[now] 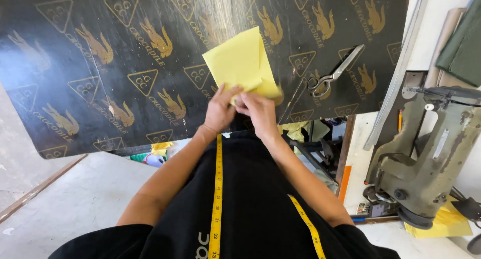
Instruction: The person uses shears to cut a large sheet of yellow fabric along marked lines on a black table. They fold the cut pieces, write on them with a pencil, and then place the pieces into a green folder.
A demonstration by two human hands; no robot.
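Our left hand (220,108) and right hand (258,113) pinch folded yellow fabric piece (243,63), fingers clenched on its lower edge, above glossy black printed bench (75,88); steel scissors (333,72) lie nearby; yellow tape measure (217,199) drapes black shirt.

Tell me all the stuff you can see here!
Yellow fabric piece: one, yellow, on the black table, held at its near edge.
Black table: one, black with gold printed pattern.
Scissors: one pair, silver, on the table's right part.
Sewing machine: one, grey-green, at right.
Tape measure: one, yellow, draped over the black shirt.
Left hand: grip on the fabric.
Right hand: grip on the fabric.
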